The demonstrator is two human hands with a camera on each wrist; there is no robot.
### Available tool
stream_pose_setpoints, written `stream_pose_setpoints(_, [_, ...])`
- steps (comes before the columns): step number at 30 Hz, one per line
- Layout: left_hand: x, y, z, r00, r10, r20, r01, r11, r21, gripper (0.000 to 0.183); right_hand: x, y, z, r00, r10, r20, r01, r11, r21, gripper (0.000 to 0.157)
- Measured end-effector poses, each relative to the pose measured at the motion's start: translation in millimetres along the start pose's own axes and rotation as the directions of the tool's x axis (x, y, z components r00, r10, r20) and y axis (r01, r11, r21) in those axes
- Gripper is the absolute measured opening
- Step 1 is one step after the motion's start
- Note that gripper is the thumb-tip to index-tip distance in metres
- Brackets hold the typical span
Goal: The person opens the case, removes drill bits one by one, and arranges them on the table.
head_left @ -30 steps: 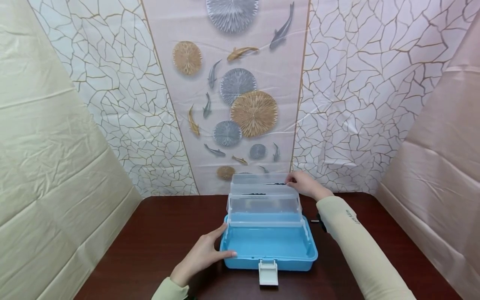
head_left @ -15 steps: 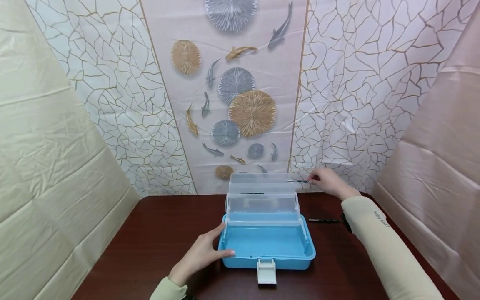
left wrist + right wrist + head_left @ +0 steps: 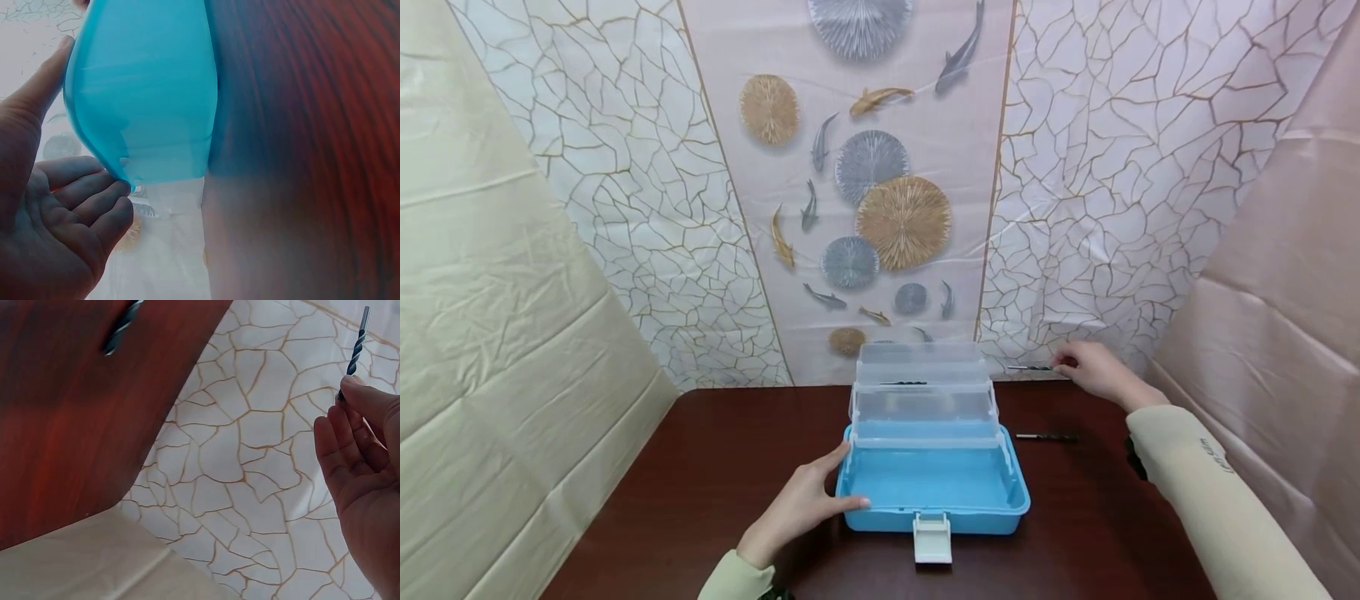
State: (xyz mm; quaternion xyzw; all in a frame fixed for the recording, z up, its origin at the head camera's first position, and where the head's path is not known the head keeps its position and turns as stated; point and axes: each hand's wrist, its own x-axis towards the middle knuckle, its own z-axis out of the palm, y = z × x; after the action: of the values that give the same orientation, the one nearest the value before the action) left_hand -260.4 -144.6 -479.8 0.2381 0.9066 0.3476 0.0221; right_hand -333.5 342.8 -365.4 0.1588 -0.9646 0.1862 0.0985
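Observation:
A light blue toolbox (image 3: 977, 522) stands with its translucent tiered trays (image 3: 917, 407) raised at the back and its white latch (image 3: 932, 540) hanging down in front. My left hand (image 3: 800, 507) grips its left side, thumb over the front rim and fingers along the side; in the left wrist view, fingertips meet the rim of the blue wall (image 3: 150, 94). To the right, above the table's back edge, my right hand (image 3: 1096, 368) pinches a twist drill bit (image 3: 357, 353) by its dark fluted end, shank pointing left. A second drill bit (image 3: 1045, 437) lies on the table below.
Another drill bit (image 3: 906, 383) lies in a raised tray. The toolbox stands on a dark red-brown wooden table (image 3: 722, 467). A patterned cloth (image 3: 1075, 208) hangs close behind the table, and beige cloth walls (image 3: 1270, 350) flank it.
My right hand has carried the drill bit rightward, away from the top tray and out past the toolbox. The drill bit on the table has come into view. My left hand stays on the toolbox.

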Motion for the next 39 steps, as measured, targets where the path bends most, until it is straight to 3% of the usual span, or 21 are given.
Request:
stream_pose_setpoints(26, [2.4, 2.0, 0.7, 1.000, 0.003, -0.012, -0.003, 1.000, 0.002, 0.098, -47, 37, 59.1, 0.996, 0.003, 0.091, -0.007, 0.999, 0.041, 0.004])
stream_pose_setpoints(39, [0.2, 1.8, 1.1, 1.000, 0.002, -0.010, -0.002, 1.000, -0.003, 0.097, -67, 47, 88.7, 0.996, -0.001, 0.090, -0.004, 0.999, 0.054, 0.005])
